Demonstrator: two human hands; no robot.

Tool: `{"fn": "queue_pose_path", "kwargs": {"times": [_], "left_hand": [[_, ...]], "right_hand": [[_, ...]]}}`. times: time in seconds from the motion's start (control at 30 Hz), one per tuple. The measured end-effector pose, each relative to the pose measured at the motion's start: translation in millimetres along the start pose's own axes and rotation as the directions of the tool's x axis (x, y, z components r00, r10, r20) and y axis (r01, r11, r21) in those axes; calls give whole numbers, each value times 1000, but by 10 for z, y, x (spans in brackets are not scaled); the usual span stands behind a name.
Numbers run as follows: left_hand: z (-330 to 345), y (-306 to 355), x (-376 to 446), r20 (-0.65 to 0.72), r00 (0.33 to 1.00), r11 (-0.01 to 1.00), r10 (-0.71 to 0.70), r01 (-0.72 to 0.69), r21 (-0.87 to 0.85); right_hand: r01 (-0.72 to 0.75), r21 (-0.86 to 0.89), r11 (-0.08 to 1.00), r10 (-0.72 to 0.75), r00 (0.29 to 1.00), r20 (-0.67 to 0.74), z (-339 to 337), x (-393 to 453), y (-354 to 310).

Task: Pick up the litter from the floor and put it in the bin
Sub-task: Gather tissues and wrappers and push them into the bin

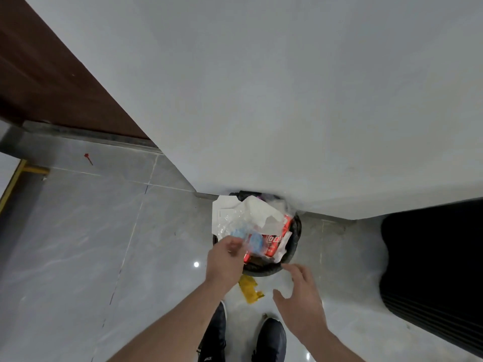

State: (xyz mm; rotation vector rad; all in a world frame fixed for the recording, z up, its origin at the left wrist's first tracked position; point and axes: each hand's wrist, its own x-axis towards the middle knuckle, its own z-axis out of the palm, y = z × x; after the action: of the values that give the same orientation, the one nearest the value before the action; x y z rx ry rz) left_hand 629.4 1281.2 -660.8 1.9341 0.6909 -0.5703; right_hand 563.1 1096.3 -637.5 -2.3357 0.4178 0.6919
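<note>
A round black bin [294, 246] stands against the wall corner, heaped with white paper [245, 212], a red packet [274, 241] and other rubbish. My left hand [226, 259] hovers over the bin's near-left rim, its fingers pinched on a crumpled clear plastic wrapper with blue parts [248, 237] that lies atop the pile. My right hand [300, 291] hangs open beside the bin's near-right rim, holding nothing. A yellow wrapper [249, 287] lies on the floor just in front of the bin, between my hands.
Grey glossy floor tiles [91, 244] spread left. A white wall [261, 100] rises behind the bin, a brown wooden door [47, 74] at upper left. A black ribbed object [433, 270] stands at right. My black shoes [270, 340] are below. A small red scrap [88, 158] lies far left.
</note>
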Motion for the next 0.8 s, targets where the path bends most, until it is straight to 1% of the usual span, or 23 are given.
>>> {"fn": "queue_pose_path", "kwargs": {"times": [0.1,0.17,0.23,0.33,0.43,0.6,0.7,0.8], "left_hand": [[-35,42,-6,66,987,981,143,-150,125],[-60,90,43,79,982,964,172,-185,194],[-80,146,116,59,980,946,190,-199,257],[-82,181,171,61,966,898,250,-255,358],[-85,134,139,57,967,909,246,-251,332],[-166,-64,-41,26,973,935,231,-229,270],[-227,-268,-116,15,977,949,213,-211,234],[-268,-496,-72,6,972,950,237,-233,210]], "right_hand": [[-19,20,1000,18,999,29,23,-33,63],[-30,27,999,29,999,38,28,-32,88],[-50,13,999,49,998,36,27,-17,96],[-69,1,998,69,997,31,26,15,116],[-79,23,997,79,996,29,40,44,132],[-161,58,985,157,985,67,176,55,241],[-205,51,977,199,974,110,405,127,399],[-260,27,965,253,956,151,770,321,604]]}}
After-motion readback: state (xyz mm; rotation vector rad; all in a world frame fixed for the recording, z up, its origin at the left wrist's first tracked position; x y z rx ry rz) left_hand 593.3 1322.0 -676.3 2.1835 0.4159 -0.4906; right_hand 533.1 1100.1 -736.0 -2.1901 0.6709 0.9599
